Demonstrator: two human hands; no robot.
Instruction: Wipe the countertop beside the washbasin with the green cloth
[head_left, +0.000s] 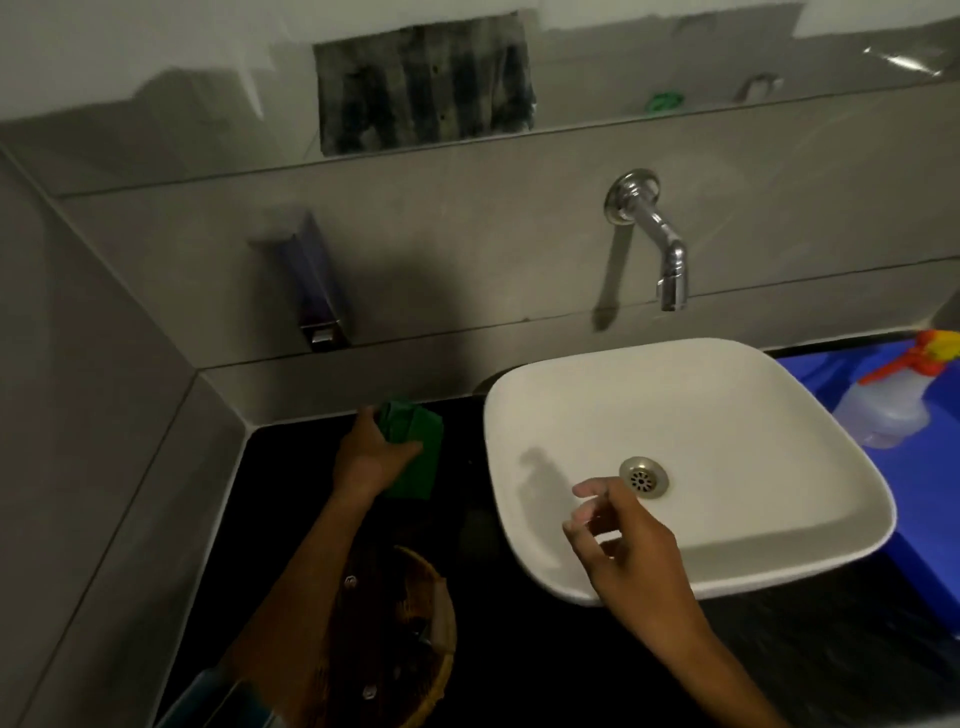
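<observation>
A folded green cloth (420, 447) lies on the black countertop (291, 467) just left of the white washbasin (727, 415), close to the back wall. My left hand (370, 454) rests on the cloth's left side, fingers wrapped over its edge and thumb across it. My right hand (621, 540) hovers over the front left rim of the washbasin, fingers loosely curled and apart, holding nothing.
A wicker basket (431, 639) stands on the countertop under my left forearm. A chrome tap (660, 244) juts from the tiled wall above the basin; a soap dispenser (317, 280) hangs left of it. A spray bottle (893, 395) rests on a blue surface at the right.
</observation>
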